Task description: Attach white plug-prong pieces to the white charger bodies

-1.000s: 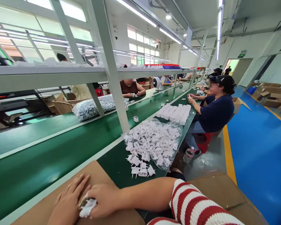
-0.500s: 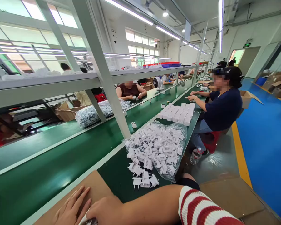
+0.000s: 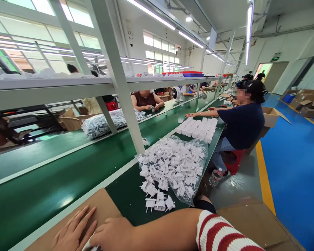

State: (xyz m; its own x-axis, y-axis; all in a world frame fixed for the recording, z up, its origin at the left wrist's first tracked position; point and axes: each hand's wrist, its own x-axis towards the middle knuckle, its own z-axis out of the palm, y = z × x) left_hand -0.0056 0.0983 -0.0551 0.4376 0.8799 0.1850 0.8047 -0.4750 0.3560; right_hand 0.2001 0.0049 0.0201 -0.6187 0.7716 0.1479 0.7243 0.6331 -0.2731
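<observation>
At the bottom left, my left hand [image 3: 74, 226] lies with fingers outstretched on a brown cardboard sheet [image 3: 104, 202]. Close beside it, my right hand [image 3: 113, 233] is closed around a white thing [image 3: 87, 245], mostly hidden and cut off by the lower edge. Its kind cannot be made out. Beyond my right forearm, several white plug parts with metal pins [image 3: 159, 202] lie loose on the green bench, at the mouth of a clear plastic bag [image 3: 184, 198] heaped with similar parts.
Along the left runs a green conveyor belt [image 3: 75, 170], with a small white piece [image 3: 145, 141] by the shelf post [image 3: 128, 111]. Rows of white housings [image 3: 199, 129] stand near a co-worker in dark blue [image 3: 240, 122]. A water bottle [image 3: 216, 177] is on the floor.
The white piece on the belt has moved toward the post. The co-worker at right has stretched an arm over the rows toward the belt. My hands stay nearly in place; the view shifts slightly.
</observation>
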